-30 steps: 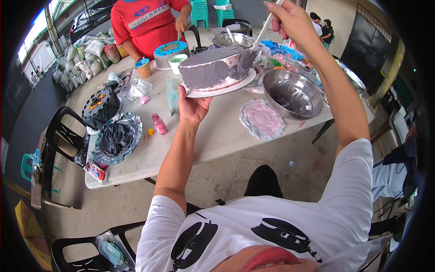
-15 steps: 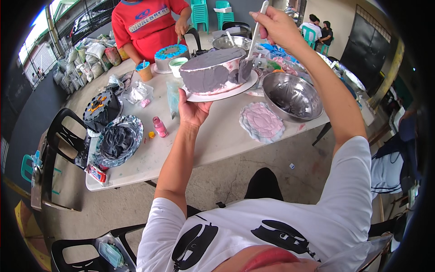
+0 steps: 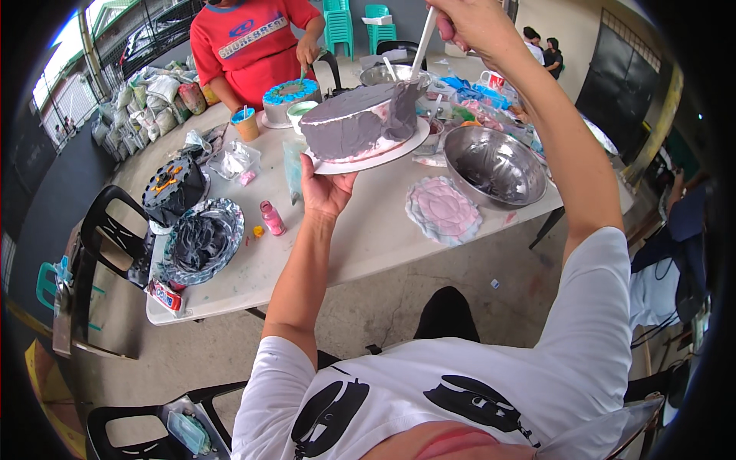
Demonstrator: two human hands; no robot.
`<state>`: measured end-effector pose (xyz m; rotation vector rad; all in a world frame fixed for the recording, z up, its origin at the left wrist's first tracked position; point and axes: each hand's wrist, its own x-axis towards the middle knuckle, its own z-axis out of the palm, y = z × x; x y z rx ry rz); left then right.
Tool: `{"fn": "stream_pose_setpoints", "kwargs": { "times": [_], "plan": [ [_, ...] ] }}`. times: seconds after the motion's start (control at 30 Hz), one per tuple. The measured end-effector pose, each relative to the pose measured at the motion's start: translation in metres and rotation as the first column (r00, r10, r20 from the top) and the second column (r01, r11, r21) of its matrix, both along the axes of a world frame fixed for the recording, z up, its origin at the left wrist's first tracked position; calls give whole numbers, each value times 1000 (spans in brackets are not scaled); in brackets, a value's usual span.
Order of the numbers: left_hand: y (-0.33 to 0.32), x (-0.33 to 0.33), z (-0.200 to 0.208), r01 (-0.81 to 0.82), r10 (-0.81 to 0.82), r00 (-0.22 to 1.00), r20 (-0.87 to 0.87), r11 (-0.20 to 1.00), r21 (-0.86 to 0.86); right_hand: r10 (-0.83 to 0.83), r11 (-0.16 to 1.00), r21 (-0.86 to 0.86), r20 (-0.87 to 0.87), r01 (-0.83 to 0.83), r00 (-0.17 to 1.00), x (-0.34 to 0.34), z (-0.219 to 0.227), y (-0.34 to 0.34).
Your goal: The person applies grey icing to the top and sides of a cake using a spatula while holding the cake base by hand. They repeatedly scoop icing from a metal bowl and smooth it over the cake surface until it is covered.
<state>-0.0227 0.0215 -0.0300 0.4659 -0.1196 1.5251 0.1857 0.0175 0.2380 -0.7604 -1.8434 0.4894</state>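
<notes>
A cake (image 3: 341, 130) coated in dark grey icing, with pink and white patches on its side, rests tilted on a white cake board (image 3: 395, 152). From below, my left hand (image 3: 328, 188) holds the board up above the table, thumb at its near edge. My right hand (image 3: 471, 27) is raised above the cake's right side and grips the pale handle of a spatula (image 3: 424, 40). The spatula's lower end meets the icing at the cake's right edge; its blade is mostly hidden. To the right stands a metal bowl (image 3: 479, 146) smeared with grey icing.
Across the white table (image 3: 360, 234), a person in red works on a blue-topped cake (image 3: 291, 93). At left are a black cake (image 3: 172, 188), a dark-smeared foil plate (image 3: 203, 241) and a pink bottle (image 3: 272, 218). A flat pink-and-white icing-covered piece (image 3: 443, 209) lies near the front edge.
My right hand has moved up and slightly left with the spatula, which now stands at the cake's upper right edge. The cake and board have shifted slightly left.
</notes>
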Motion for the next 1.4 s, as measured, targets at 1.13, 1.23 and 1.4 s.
{"fn": "stream_pose_setpoints", "kwargs": {
  "times": [1.13, 1.23, 1.4],
  "plan": [
    [2, -1, -3, 55, -55, 998, -7, 998, 27, -163, 985, 82, 142, 153, 976, 5, -24, 19],
    [-1, -2, -4, 80, -80, 997, -7, 996, 37, -140, 989, 63, 141, 133, 980, -2, -22, 16],
    [-6, 5, 4, 53, -51, 997, -62, 998, 35, -131, 986, 119, 117, 117, 984, 0, -19, 22]
  ]
}}
